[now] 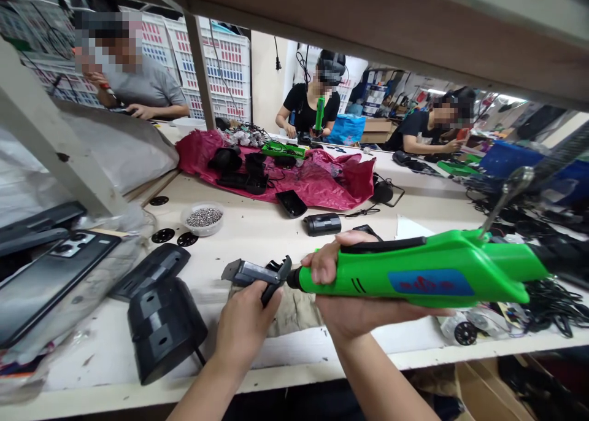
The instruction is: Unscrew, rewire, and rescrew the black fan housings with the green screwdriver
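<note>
My right hand point(350, 313) is wrapped round a green electric screwdriver point(442, 255), held nearly level with its nose pointing left. My left hand point(243, 326) grips a black plastic part point(251, 272) between thumb and fingers. The screwdriver's dark nose meets the right end of this part; the bit's tip cannot be made out. A folded grey cloth point(294, 313) lies beneath both. Left of my left hand, a black rounded housing point(163, 323) stands by another black plastic piece point(154, 270). A tub of small metal screws point(202, 218) sits farther back on the bench.
A metal hook point(508, 194) holds the screwdriver from above. A phone point(59, 286) lies at the left. Black parts rest on pink plastic sheeting point(322, 181); another black housing point(322, 224) is nearer. Cables point(552, 304) crowd the right. Shelf posts frame the bench; several co-workers sit beyond.
</note>
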Demonstrator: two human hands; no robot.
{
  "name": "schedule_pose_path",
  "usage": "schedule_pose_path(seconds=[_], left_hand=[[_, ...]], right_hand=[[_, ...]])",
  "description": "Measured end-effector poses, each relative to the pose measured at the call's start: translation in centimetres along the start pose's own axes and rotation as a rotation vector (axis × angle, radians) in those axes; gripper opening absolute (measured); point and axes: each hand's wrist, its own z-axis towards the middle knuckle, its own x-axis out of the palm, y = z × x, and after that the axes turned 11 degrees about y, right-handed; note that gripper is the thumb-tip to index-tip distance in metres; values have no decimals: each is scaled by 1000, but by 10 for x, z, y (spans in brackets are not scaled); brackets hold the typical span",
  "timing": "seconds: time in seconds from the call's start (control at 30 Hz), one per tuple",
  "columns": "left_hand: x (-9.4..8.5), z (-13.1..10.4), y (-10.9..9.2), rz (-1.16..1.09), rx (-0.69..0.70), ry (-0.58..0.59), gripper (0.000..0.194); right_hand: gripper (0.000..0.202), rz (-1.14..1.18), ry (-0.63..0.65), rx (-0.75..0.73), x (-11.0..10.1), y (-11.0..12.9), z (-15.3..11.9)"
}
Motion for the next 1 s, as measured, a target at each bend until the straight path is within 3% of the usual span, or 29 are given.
schedule_pose_path(seconds=[0.23, 1.0], left_hand=[[-1, 2, 0, 18, -42, -13, 18], [0, 1, 0, 10, -26, -1, 27]], right_hand=[[85, -1, 13, -31, 5, -4, -1], [86, -32, 25, -49, 1, -12, 1]])
